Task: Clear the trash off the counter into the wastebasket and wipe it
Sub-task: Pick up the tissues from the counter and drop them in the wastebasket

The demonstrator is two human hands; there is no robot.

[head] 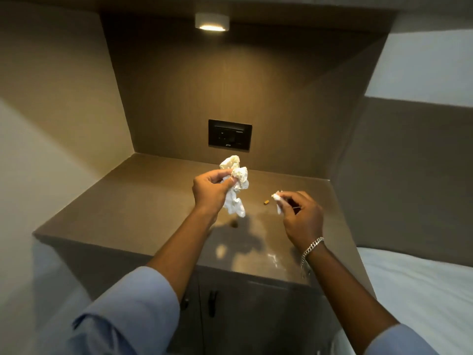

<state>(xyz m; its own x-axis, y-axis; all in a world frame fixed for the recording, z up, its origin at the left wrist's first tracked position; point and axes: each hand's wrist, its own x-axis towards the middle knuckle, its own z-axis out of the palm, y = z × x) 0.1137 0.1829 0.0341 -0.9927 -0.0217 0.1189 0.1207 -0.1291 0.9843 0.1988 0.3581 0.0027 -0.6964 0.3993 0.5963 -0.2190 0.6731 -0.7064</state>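
Left hand [211, 190] closed on crumpled tissue wad [234, 184], held above counter [143, 201]. Small brown scrap [266, 202] seen on counter, identity unclear. Right hand [302, 217] pinched on small white scrap [277, 201], partly hidden by fingers.

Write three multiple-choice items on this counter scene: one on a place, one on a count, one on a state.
1. Where is the socket?
A. on the back wall above the counter
B. on the cabinet door
C. on the left wall

2. How many hands hold tissue?
A. none
B. one
C. two

3. What state is the lamp in?
A. off
B. lit
C. covered

Answers:
1 A, the black plate sits on the back panel.
2 C, the left hand grips a crumpled tissue and the right hand pinches a small scrap.
3 B, its underside glows.
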